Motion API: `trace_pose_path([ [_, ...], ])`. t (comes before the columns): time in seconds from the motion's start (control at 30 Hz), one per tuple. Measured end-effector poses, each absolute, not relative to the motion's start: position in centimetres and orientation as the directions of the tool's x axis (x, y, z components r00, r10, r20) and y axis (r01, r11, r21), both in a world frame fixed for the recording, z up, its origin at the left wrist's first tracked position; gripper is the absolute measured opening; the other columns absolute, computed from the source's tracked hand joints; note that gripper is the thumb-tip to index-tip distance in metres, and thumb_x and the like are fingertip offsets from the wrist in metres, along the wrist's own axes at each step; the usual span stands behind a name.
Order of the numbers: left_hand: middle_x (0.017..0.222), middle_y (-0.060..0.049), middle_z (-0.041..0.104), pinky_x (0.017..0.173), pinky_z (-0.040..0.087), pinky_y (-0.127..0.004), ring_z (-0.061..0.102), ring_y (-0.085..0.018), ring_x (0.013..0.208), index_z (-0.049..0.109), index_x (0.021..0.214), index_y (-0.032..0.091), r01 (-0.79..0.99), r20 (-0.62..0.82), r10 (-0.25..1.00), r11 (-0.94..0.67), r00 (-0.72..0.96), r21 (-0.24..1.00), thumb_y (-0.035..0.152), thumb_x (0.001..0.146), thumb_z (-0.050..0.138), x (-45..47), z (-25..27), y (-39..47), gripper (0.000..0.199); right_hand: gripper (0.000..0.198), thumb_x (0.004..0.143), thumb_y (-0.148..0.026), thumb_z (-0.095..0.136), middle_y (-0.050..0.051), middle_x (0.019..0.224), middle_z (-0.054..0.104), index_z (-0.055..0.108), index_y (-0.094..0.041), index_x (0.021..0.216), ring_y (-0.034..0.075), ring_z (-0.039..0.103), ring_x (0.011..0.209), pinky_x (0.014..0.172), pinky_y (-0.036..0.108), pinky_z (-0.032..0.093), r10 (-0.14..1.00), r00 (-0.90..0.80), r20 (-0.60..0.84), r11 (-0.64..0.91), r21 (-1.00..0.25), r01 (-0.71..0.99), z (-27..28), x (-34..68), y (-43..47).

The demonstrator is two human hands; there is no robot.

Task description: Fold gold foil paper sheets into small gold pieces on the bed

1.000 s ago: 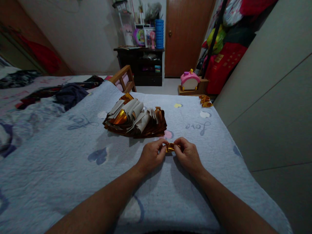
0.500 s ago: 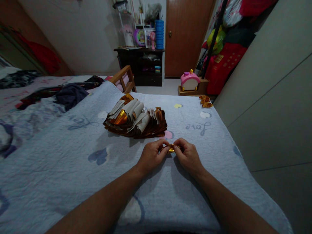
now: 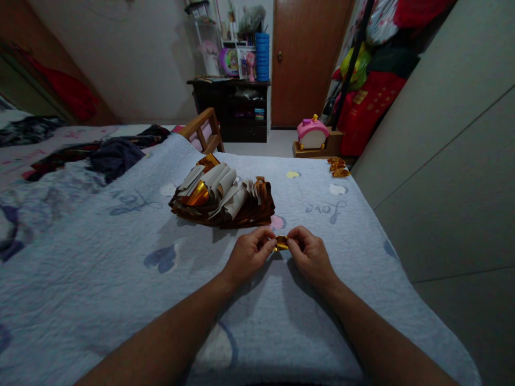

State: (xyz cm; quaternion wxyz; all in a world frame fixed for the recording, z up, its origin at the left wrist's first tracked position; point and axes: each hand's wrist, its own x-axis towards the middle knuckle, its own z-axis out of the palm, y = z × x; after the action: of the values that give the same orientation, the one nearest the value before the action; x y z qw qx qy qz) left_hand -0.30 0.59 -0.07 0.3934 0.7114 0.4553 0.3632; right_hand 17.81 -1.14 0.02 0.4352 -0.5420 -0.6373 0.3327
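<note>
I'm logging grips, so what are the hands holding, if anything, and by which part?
A small gold foil piece, pinched at opposite ends: left hand on its left end, right hand on its right.

A bedroom: quilt (image 3: 100, 289), clothes (image 3: 115, 159), toy (image 3: 313, 134)

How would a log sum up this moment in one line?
left hand: pinching gold foil piece | right hand: pinching its other end | foil-paper stack: on quilt, beyond hands

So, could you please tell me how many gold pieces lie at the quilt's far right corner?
3 that I can make out: the farthest piece, the middle piece and the nearest piece, which sits slightly farther right. Another may be hidden.
</note>
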Motion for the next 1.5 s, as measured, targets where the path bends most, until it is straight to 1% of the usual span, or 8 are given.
trace_pose_path([
  [0.13, 0.075, 0.0, 0.066, 0.065, 0.041, -0.024, 0.061, -0.014, 0.069, 0.062, 0.084, 0.018, 0.419, 0.174, 0.935, -0.299, 0.31, 0.857, 0.03, 0.094, 0.056, 0.02, -0.06, 0.4, 0.017, 0.01, 0.086, -0.027, 0.054, -0.003, 0.064, 0.055, 0.054, -0.021, 0.078, 0.014, 0.051, 0.057, 0.055, 0.025, 0.037, 0.979, -0.048, 0.198, 0.201, -0.901, 0.385, 0.21, 17.54, -1.34],
  [0.33, 0.077, 0.0, 0.067, 0.067, 0.042, -0.026, 0.063, -0.016, 0.071, 0.063, 0.087, 0.019, 0.449, 0.18, 0.931, -0.315, 0.317, 0.836, 0.027, 0.094, 0.054, -0.01, 0.06, 0.48, 0.014, 0.009, 0.086, -0.026, 0.053, -0.002, 0.065, 0.057, 0.055, -0.02, 0.079, 0.013, 0.053, 0.058, 0.056, 0.025, 0.038, 0.977, -0.056, 0.204, 0.21, -0.893, 0.398, 0.27, 17.55, -1.35],
  [0.5, 0.074, 0.001, 0.066, 0.065, 0.04, -0.025, 0.062, -0.015, 0.067, 0.061, 0.086, 0.02, 0.493, 0.204, 0.934, -0.331, 0.294, 0.805, 0.024, 0.091, 0.056, -0.06, 0.12, 0.44, 0.008, 0.006, 0.083, -0.025, 0.054, -0.004, 0.061, 0.054, 0.056, -0.021, 0.079, 0.013, 0.049, 0.053, 0.053, 0.025, 0.035, 0.983, -0.026, 0.184, 0.178, -0.893, 0.414, 0.19, 17.65, -1.28],
  [0.63, 0.07, 0.002, 0.064, 0.063, 0.039, -0.025, 0.06, -0.015, 0.063, 0.06, 0.084, 0.02, 0.522, 0.21, 0.937, -0.331, 0.279, 0.786, 0.022, 0.09, 0.056, 0.05, 0.09, 0.41, 0.007, 0.006, 0.082, -0.024, 0.054, -0.004, 0.06, 0.052, 0.053, -0.021, 0.076, 0.013, 0.047, 0.053, 0.052, 0.025, 0.034, 0.978, -0.02, 0.207, 0.197, -0.89, 0.412, 0.17, 17.56, -1.33],
  [0.8, 0.074, 0.0, 0.067, 0.064, 0.04, -0.026, 0.062, -0.015, 0.066, 0.062, 0.086, 0.02, 0.522, 0.21, 0.938, -0.329, 0.274, 0.787, 0.021, 0.09, 0.055, 0.07, -0.11, 0.4, 0.007, 0.008, 0.083, -0.024, 0.053, -0.004, 0.061, 0.052, 0.053, -0.021, 0.076, 0.013, 0.047, 0.054, 0.053, 0.025, 0.035, 0.977, -0.058, 0.207, 0.212, -0.892, 0.4, 0.02, 17.57, -1.37],
  [0.97, 0.076, 0.0, 0.067, 0.065, 0.04, -0.026, 0.061, -0.015, 0.068, 0.062, 0.086, 0.02, 0.487, 0.207, 0.933, -0.332, 0.293, 0.808, 0.024, 0.092, 0.055, -0.14, -0.03, 0.45, 0.01, 0.007, 0.083, -0.023, 0.053, -0.004, 0.061, 0.051, 0.053, -0.021, 0.076, 0.012, 0.046, 0.054, 0.053, 0.025, 0.034, 0.977, -0.037, 0.212, 0.208, -0.889, 0.407, -0.02, 17.77, -1.35],
  [1.2, 0.07, 0.003, 0.062, 0.061, 0.039, -0.023, 0.056, -0.013, 0.063, 0.064, 0.089, 0.019, 0.403, 0.151, 0.943, -0.267, 0.297, 0.875, 0.029, 0.09, 0.059, -0.23, -0.09, 0.72, 0.012, 0.007, 0.082, -0.025, 0.054, -0.005, 0.059, 0.049, 0.052, -0.022, 0.075, 0.012, 0.044, 0.053, 0.052, 0.025, 0.033, 0.983, -0.021, 0.184, 0.177, -0.904, 0.389, 0.21, 17.81, -1.31],
  [1.5, 0.067, 0.003, 0.06, 0.06, 0.039, -0.023, 0.054, -0.012, 0.06, 0.064, 0.086, 0.018, 0.416, 0.152, 0.951, -0.257, 0.269, 0.872, 0.025, 0.087, 0.061, -0.18, -0.09, 0.63, 0.008, 0.003, 0.079, -0.023, 0.055, -0.005, 0.058, 0.051, 0.055, -0.022, 0.077, 0.012, 0.046, 0.051, 0.051, 0.024, 0.033, 0.987, -0.026, 0.158, 0.156, -0.914, 0.375, 0.08, 17.8, -1.25],
])
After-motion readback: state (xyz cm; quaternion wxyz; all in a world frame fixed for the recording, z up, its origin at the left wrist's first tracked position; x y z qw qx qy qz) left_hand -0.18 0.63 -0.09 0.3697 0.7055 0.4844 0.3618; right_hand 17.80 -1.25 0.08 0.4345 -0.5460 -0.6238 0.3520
